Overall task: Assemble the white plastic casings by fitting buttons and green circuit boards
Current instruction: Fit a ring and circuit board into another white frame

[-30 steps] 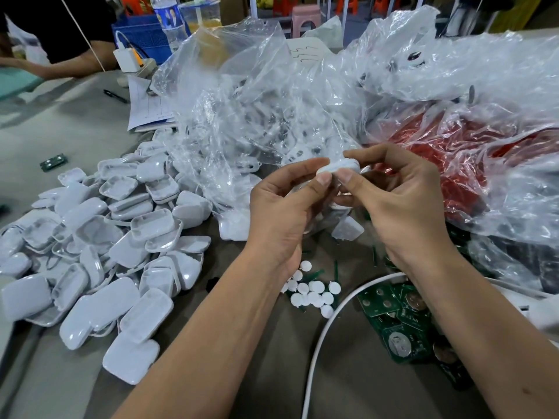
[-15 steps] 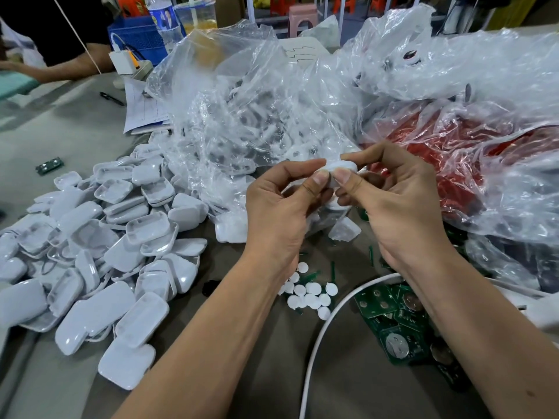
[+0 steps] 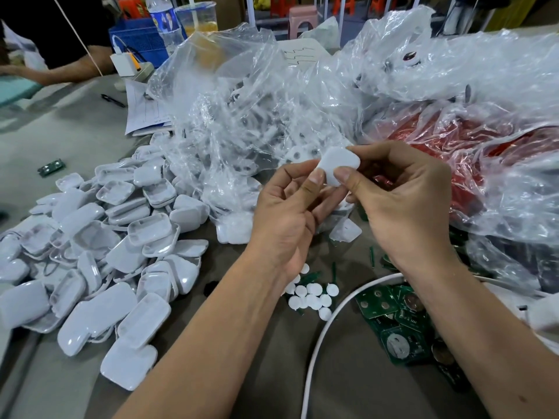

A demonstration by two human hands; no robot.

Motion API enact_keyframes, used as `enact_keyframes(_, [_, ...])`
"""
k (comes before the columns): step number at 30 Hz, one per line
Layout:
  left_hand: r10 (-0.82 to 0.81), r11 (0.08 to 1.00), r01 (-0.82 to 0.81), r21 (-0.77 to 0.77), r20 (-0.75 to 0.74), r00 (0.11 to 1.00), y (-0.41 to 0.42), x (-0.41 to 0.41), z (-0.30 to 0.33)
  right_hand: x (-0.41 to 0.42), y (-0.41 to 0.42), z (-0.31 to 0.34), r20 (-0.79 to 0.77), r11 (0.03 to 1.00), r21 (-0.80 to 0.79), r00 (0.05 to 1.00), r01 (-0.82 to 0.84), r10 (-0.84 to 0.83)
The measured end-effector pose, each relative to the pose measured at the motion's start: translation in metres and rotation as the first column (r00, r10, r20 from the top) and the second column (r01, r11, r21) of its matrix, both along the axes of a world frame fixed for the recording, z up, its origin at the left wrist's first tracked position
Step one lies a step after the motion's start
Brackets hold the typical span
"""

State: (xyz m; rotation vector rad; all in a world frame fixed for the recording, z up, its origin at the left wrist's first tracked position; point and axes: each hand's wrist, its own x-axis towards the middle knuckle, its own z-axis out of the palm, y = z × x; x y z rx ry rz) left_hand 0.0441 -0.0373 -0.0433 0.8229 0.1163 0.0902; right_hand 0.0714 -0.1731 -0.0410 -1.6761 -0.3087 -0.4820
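Observation:
Both my hands hold one white plastic casing (image 3: 338, 165) in the air over the table's middle, its smooth flat face turned toward me. My left hand (image 3: 287, 213) pinches its left edge with thumb and fingers. My right hand (image 3: 399, 207) pinches its right side, thumb on the front. Below my hands lie several white round buttons (image 3: 311, 297) and, to their right, a heap of green circuit boards (image 3: 396, 322). A big pile of white casing halves (image 3: 99, 252) covers the left of the table.
Clear plastic bags (image 3: 242, 116) of white parts fill the table's centre; another bag (image 3: 469, 146) over red material lies at right. A white cable (image 3: 320, 343) curves across the front. One stray circuit board (image 3: 51, 167) lies far left. A person's arm (image 3: 54, 74), papers and a blue basket sit at the back.
The casing has been turned in my fingers: earlier only its thin edge showed, now its broad flat face points at me. Both hands stay in about the same spot.

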Motion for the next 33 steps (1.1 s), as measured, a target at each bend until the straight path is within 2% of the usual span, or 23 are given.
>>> enact_keyframes(5, [-0.005,0.998,0.003,0.065,0.024,1.000,0.001,0.000,-0.002,-0.001,-0.002,0.005,0.043,0.996,-0.092,0.999,0.019,-0.015])
enact_keyframes(9, [0.023,0.992,-0.025,0.122,0.020,1.000,0.001,0.000,-0.003,-0.001,-0.003,0.006,0.011,0.996,-0.086,1.000,0.005,-0.004])
enact_keyframes(13, [0.054,0.958,-0.046,0.283,-0.018,0.998,0.003,-0.001,-0.002,-0.003,0.000,0.006,-0.150,0.994,0.086,0.986,-0.065,0.078])
enact_keyframes(16, [0.114,0.921,-0.078,0.381,-0.073,0.991,0.010,0.002,-0.001,0.001,-0.004,0.006,-0.323,0.980,0.141,0.930,-0.138,0.177])
enact_keyframes(18, [0.128,0.924,-0.080,0.375,-0.105,0.986,0.016,0.004,0.000,0.004,-0.009,0.007,-0.334,0.980,0.057,0.921,-0.192,0.200])
enact_keyframes(21, [0.133,0.933,-0.084,0.350,-0.119,0.984,0.021,0.005,0.000,0.005,-0.012,0.009,-0.209,0.949,-0.183,0.953,-0.259,0.219])
enact_keyframes(23, [0.123,0.934,-0.072,0.349,-0.124,0.985,0.023,0.005,0.000,0.004,-0.010,0.008,-0.099,0.918,-0.327,0.974,-0.224,0.203])
enact_keyframes(25, [0.099,0.943,-0.052,0.329,-0.128,0.987,0.025,0.006,0.001,0.003,-0.009,0.005,-0.012,0.917,-0.364,0.986,-0.161,0.169])
enact_keyframes(27, [0.066,0.961,-0.027,0.276,-0.134,0.989,0.026,0.006,0.002,0.002,-0.007,0.004,-0.036,0.951,-0.275,0.990,-0.140,0.136])
enact_keyframes(29, [0.047,0.971,-0.015,0.240,-0.126,0.991,0.024,0.005,0.002,0.000,-0.004,0.005,-0.197,0.988,-0.033,0.970,-0.153,0.144])
enact_keyframes(31, [0.045,0.961,-0.007,0.277,-0.132,0.990,0.019,0.005,0.001,-0.001,0.000,0.006,-0.356,0.955,0.248,0.901,-0.164,0.247])
enact_keyframes(33, [0.053,0.943,-0.008,0.334,-0.127,0.990,0.016,0.005,-0.001,-0.001,0.001,0.007,-0.411,0.900,0.405,0.846,-0.163,0.338])
